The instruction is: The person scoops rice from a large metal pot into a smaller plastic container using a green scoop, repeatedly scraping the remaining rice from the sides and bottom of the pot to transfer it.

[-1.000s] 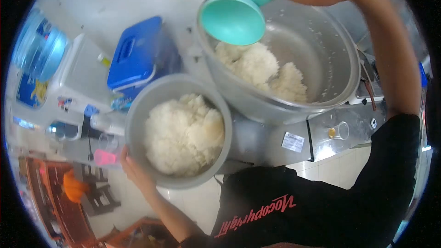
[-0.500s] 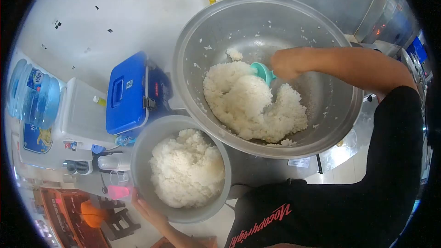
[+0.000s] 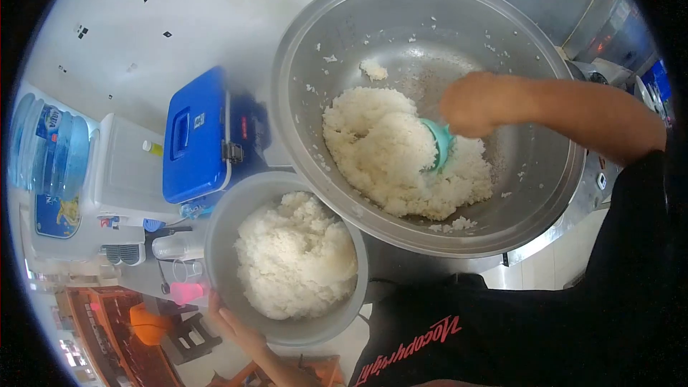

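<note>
My right hand point(image 3: 469, 105) is closed on a teal scoop point(image 3: 441, 145) inside a large metal pot point(image 3: 315, 190). The scoop's bowl is pushed into a mound of cooked white rice point(image 3: 383, 154), and its handle is mostly hidden by my fist. Lower left, a grey plastic tub point(image 3: 223, 226) holds a big heap of rice point(image 3: 297, 258). My left hand point(image 3: 236, 330) lies against the outside of this tub near its rim, fingers stretched along the wall.
A blue cooler box point(image 3: 193, 136) stands left of the pot, beside a white dispenser point(image 3: 129, 165) with a water bottle. Clear plastic cups point(image 3: 175, 247) and a pink cup point(image 3: 188, 292) sit close to the tub. An orange shelf and a stool are at lower left.
My right hand has moved the scoop right and down in view, deeper into the rice. The view has shifted slightly. My left hand stays against the tub.
</note>
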`<action>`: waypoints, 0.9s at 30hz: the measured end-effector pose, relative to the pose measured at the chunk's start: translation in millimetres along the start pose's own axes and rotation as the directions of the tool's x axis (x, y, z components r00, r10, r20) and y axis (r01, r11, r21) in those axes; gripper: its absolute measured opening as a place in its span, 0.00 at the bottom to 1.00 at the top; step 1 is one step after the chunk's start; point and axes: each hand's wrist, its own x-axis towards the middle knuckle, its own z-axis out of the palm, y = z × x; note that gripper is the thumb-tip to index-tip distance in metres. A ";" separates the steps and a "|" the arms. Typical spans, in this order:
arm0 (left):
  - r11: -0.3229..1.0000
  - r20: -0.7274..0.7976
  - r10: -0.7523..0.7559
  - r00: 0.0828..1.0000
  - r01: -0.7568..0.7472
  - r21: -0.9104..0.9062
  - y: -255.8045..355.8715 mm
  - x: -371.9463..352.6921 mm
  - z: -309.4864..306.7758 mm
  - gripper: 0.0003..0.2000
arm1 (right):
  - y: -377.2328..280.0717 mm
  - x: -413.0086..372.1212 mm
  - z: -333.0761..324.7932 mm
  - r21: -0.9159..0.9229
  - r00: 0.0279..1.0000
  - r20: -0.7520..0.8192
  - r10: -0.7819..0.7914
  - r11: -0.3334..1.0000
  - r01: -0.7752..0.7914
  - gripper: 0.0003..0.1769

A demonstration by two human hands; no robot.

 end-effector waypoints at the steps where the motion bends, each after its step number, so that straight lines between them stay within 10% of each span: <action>1: 1.000 -0.006 -0.001 1.000 0.001 -0.004 -1.9 -0.1 -0.6 0.22 | -3.3 1.8 2.3 -0.007 1.000 -0.002 0.002 1.000 -0.002 0.16; 10: 1.000 0.005 0.007 1.000 -0.007 -0.026 -0.3 1.3 -2.2 0.22 | -16.9 18.9 20.0 0.285 0.972 -0.174 0.158 0.953 -0.104 0.25; 18: 0.999 -0.007 0.015 1.000 -0.016 -0.035 -3.1 -0.3 -1.2 0.22 | 1.0 53.2 31.1 0.400 0.905 -0.421 -0.065 0.882 0.249 0.23; 27: 0.998 -0.007 0.050 0.999 -0.050 0.030 -5.4 -0.2 -3.6 0.22 | 11.5 14.2 20.7 0.656 0.922 -0.361 -0.139 0.665 0.357 0.20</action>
